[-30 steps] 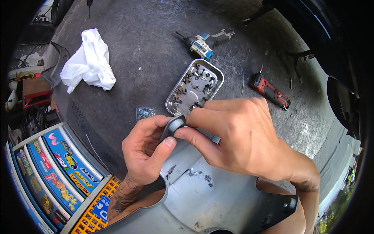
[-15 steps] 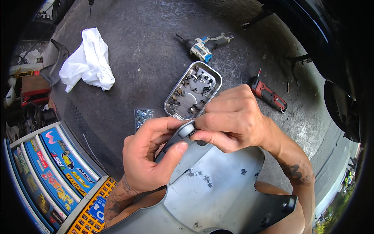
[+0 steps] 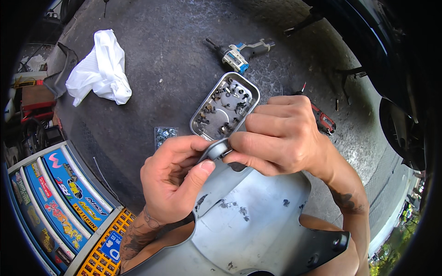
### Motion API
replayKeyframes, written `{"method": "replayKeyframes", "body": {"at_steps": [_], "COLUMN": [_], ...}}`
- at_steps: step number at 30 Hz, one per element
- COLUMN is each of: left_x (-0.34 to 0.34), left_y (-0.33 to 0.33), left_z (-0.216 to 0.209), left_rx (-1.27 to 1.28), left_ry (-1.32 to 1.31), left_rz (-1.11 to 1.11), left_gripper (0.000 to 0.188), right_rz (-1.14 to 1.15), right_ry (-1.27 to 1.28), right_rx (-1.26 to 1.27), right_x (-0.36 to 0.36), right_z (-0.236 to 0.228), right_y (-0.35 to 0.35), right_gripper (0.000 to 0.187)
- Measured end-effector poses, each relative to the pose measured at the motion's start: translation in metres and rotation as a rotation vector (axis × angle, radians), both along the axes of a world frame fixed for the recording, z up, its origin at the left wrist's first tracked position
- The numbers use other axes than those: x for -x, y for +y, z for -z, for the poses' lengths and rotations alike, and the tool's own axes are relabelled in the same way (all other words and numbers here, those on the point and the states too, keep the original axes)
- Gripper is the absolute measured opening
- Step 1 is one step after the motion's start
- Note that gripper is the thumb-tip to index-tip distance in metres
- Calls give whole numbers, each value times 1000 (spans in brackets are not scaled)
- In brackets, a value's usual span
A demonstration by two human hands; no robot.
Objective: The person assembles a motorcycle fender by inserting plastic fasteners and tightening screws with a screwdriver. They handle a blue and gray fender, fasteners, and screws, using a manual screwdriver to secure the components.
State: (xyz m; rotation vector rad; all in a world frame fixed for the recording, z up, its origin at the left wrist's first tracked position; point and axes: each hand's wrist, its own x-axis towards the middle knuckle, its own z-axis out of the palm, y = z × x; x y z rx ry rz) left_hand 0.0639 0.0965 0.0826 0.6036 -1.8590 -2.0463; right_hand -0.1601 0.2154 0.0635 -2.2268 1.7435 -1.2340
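A large grey plastic body panel (image 3: pixel 248 221) lies across my lap, its narrow upper tip raised between my hands. My left hand (image 3: pixel 177 177) grips that tip from the left, thumb pressed along its side. My right hand (image 3: pixel 281 135) pinches the same tip from the right with its fingers curled over it. What sits under the fingertips is hidden. Just beyond my hands an oval metal tray (image 3: pixel 225 112) full of several screws and small fasteners rests on the concrete ground.
A white rag (image 3: pixel 102 69) lies at the upper left. A grey and blue power tool (image 3: pixel 239 55) lies beyond the tray, a red tool (image 3: pixel 322 122) behind my right hand. A small bag of fasteners (image 3: pixel 165 134) sits left of the tray. Colourful boxes (image 3: pixel 55 202) and an orange crate (image 3: pixel 103 250) stand at the lower left.
Both hands stayed on the panel's tip and shifted slightly; the right hand drew back to the right, so more of the metal tray shows now.
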Motion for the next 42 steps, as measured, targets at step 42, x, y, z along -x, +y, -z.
{"method": "replayKeyframes", "body": {"at_steps": [42], "left_x": [7], "left_y": [12], "left_z": [8], "left_rx": [8], "left_ry": [122], "left_rz": [19], "left_gripper": [26], "right_rz": [-120], "right_ry": [-241], "right_rx": [-126], "right_x": [-1], "right_z": [10], "right_y": [16], "right_gripper": [37]}}
